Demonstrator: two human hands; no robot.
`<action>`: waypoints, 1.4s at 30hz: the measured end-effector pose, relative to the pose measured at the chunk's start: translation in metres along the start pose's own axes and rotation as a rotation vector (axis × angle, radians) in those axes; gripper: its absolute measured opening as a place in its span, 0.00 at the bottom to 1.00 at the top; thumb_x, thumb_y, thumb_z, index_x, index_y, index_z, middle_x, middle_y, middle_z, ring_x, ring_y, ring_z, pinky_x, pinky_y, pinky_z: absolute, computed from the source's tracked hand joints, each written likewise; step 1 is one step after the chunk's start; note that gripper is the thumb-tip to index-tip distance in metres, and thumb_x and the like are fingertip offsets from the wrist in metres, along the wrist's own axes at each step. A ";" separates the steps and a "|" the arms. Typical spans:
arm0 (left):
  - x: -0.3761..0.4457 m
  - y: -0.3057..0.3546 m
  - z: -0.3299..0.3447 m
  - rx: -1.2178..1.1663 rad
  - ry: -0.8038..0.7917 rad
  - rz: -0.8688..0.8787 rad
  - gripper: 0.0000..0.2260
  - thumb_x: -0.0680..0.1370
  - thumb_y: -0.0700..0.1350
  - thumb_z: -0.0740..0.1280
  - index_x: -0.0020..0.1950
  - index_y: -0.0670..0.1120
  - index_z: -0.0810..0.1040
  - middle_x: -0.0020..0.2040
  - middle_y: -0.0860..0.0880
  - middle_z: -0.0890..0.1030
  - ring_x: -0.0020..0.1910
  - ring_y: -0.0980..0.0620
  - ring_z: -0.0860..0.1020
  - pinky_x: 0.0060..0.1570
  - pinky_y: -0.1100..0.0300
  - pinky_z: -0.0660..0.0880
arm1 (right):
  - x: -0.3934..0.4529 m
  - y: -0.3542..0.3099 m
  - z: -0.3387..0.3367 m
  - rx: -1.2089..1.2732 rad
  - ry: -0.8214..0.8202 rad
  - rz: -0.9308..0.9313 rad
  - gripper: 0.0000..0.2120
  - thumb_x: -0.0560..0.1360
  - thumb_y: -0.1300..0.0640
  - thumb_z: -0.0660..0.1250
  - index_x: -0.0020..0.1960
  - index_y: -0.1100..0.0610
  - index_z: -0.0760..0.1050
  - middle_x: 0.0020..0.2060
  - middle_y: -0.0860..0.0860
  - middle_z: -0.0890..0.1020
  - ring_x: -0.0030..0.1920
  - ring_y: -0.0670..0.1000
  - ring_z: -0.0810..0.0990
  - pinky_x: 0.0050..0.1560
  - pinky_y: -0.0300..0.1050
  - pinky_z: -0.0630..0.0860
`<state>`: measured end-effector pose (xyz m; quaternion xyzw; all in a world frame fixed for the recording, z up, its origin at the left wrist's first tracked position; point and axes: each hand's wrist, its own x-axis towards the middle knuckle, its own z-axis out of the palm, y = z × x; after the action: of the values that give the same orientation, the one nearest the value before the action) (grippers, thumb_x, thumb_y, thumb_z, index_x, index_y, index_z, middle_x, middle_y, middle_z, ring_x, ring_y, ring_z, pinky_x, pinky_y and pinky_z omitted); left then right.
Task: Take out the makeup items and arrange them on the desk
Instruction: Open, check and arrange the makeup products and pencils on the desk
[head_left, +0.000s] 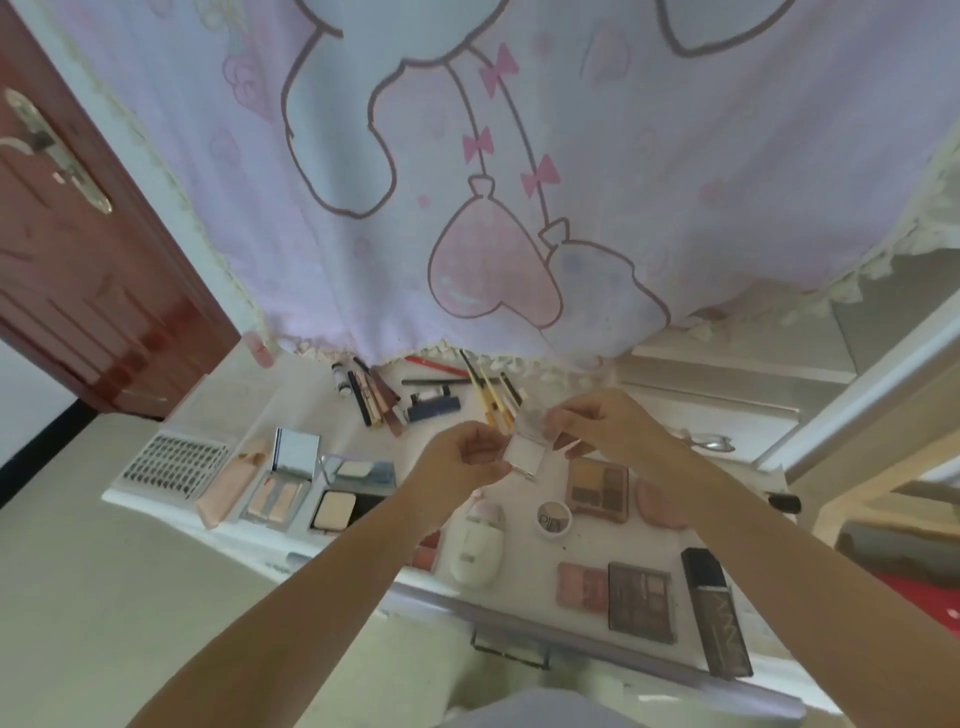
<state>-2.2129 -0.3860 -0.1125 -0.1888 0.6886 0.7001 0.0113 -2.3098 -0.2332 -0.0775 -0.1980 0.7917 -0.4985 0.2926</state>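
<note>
Above the white desk (524, 597) both hands hold a small clear compact (527, 449) with a white pan, its lid tilted open. My left hand (462, 457) pinches the base from the left. My right hand (602, 423) grips the lid from the right. Laid out on the desk are an eyeshadow palette (598, 488), a dark palette (641, 595), a pink blush (582, 584), a powder compact (340, 506), a mirrored palette (283, 486) and a row of pencils and tubes (376, 397).
A pink cartoon curtain (467, 182) hangs over the desk's far edge. A tray of false lashes (171, 462) lies at the left end, a black tube (717, 613) at the right front. A brown door (78, 260) stands at left. A drawer handle (509, 649) sits below the front edge.
</note>
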 end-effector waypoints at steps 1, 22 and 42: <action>-0.002 -0.012 0.001 0.007 0.017 -0.041 0.14 0.71 0.25 0.65 0.39 0.45 0.74 0.37 0.51 0.80 0.36 0.58 0.79 0.41 0.66 0.76 | 0.001 0.008 0.005 -0.032 -0.019 0.026 0.10 0.76 0.60 0.63 0.52 0.64 0.79 0.37 0.50 0.81 0.38 0.46 0.79 0.37 0.32 0.76; -0.036 -0.147 0.047 0.624 0.222 -0.414 0.07 0.75 0.40 0.64 0.52 0.40 0.77 0.46 0.46 0.80 0.42 0.53 0.72 0.41 0.64 0.67 | -0.002 0.132 0.076 -0.421 -0.084 0.233 0.12 0.77 0.56 0.62 0.55 0.61 0.80 0.44 0.54 0.82 0.43 0.47 0.75 0.33 0.32 0.66; -0.043 -0.141 0.040 0.885 0.067 -0.280 0.11 0.79 0.45 0.59 0.58 0.43 0.75 0.53 0.47 0.79 0.52 0.49 0.77 0.48 0.62 0.71 | -0.032 0.158 0.052 -1.192 -0.215 0.023 0.23 0.74 0.47 0.62 0.68 0.52 0.66 0.64 0.49 0.71 0.66 0.51 0.65 0.62 0.45 0.60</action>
<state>-2.1443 -0.3295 -0.2369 -0.2794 0.8891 0.3240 0.1628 -2.2552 -0.1814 -0.2291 -0.3684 0.9027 0.0567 0.2151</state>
